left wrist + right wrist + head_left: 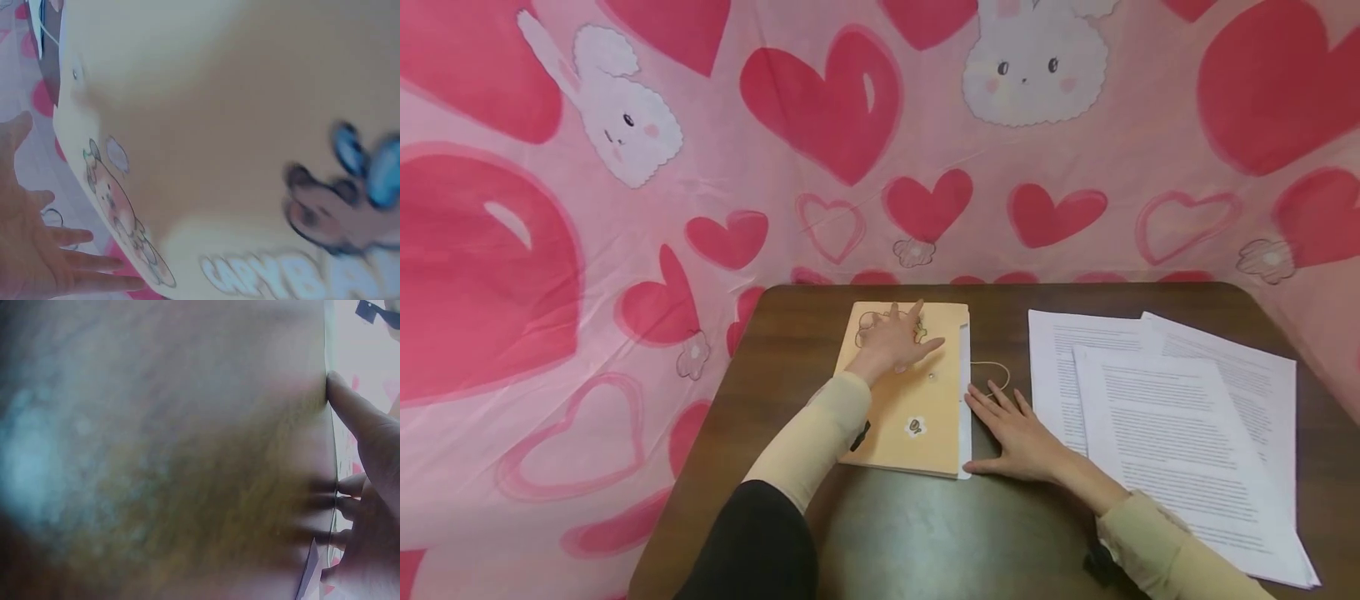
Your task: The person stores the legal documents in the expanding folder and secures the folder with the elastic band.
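Observation:
A cream folder point(917, 450) with cartoon capybara pictures lies on the dark wooden table. Its cover fills much of the left wrist view, lettering point(300, 278) included. My left hand point(891, 337) is spread over the upper part of the cover, fingers apart and fairly straight. Along the right side a white strip point(966, 417) sticks out past the cover. My right hand point(1018, 442) rests beside that strip, fingers spread, with the fingertips and thumb tip right at it. A thin string point(1000, 365) loops out from the folder's right side, just above the right fingers.
Several printed sheets point(1172, 433) lie overlapping on the right of the table point(910, 542), close to my right forearm. A pink cloth point(760, 125) with hearts and rabbits hangs behind and to the left of the table.

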### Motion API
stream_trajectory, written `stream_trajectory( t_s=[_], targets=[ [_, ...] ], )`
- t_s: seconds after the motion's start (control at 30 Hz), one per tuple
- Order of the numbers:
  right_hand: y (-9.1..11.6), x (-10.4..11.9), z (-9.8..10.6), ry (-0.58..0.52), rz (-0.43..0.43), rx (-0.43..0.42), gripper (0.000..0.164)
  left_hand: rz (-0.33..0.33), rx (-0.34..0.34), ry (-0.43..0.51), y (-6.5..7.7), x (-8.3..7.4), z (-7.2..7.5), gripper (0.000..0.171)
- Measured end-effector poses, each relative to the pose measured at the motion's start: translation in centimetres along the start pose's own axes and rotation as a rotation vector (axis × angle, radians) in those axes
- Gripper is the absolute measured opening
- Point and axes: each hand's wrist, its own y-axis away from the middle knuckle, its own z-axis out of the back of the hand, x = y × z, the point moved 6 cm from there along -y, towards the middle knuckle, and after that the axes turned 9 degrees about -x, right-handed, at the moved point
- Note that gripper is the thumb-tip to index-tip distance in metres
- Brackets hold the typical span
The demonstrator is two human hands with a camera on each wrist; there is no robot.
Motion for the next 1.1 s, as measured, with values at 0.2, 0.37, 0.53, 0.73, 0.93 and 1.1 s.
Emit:
stream_trajectory(
  t_s=[0.2, 0.37, 0.53, 0.73, 0.93, 1.1],
  targets=[
    [-0.1, 0.0, -0.2, -0.001, -0.004, 0.011, 0.114, 0.008, 0.021, 0.024, -2.5, -1.4, -2.8, 0.103],
    [-0.2, 0.0, -0.3, -0.008, -0.01, 0.022, 0.115, 0.097, 0.031, -0.022, -1.6, -3.4, -1.6, 0.105],
    [0.0, -0.2, -0.2, -0.014, -0.019, 0.031, 0.114, 0.165, 0.069, -0.062, -0.6, -5.0, -0.6, 0.108],
    [0.0, -0.3, -0.4, -0.007, -0.017, 0.039, 0.114, 0.216, 0.067, -0.138, -0.9, -5.8, -1.5, 0.116],
    [0.1, -0.3, -0.5, -0.011, -0.016, 0.042, 0.113, 0.248, 0.038, -0.19, -1.1, -5.6, -2.0, 0.116],
    [0.1, -0.5, -0.4, -0.014, -0.02, 0.04, 0.113, 0.234, 0.029, -0.178, -1.4, -5.6, -2.5, 0.114]
  ],
)
